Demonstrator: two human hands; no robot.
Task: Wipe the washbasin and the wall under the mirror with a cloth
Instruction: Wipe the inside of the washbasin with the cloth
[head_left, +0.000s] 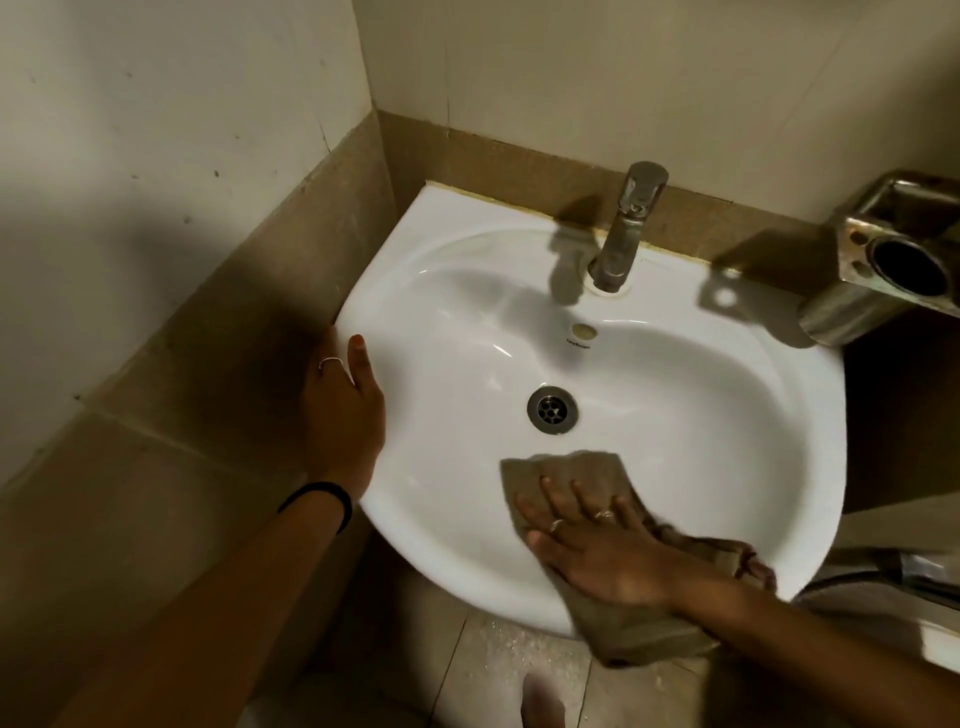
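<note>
- The right hand (597, 545) lies flat with its fingers (550, 493) spread, palm down on a brown cloth (576, 473); it presses the cloth rather than clutching it.
- Two rings show on the fingers of that hand.
- The cloth is spread over the near inner slope of the white washbasin (675, 389), its far edge just short of the drain (552, 409).
- Its near part drapes over the front rim and hangs below the wrist; a bunched fold sticks out to the right of the hand.
- The left hand (343, 410) rests open against the left rim of the basin, fingers extended along the edge, holding nothing.
- That hand wears a thin ring, and a dark band (324, 496) circles the wrist.
- The two hands are well apart, the drain roughly between them.
- A metal tap (623, 228) stands at the back of the basin, with the overflow hole (583, 329) below it.
- The wall (571, 67) behind is pale above and has a tan tiled strip (519, 166) meeting the basin's back edge.
- A worn metal holder (893, 260) is fixed to the wall at the right, beside the basin's rear corner.
- Speckled floor tiles (519, 670) show beneath the basin.
</note>
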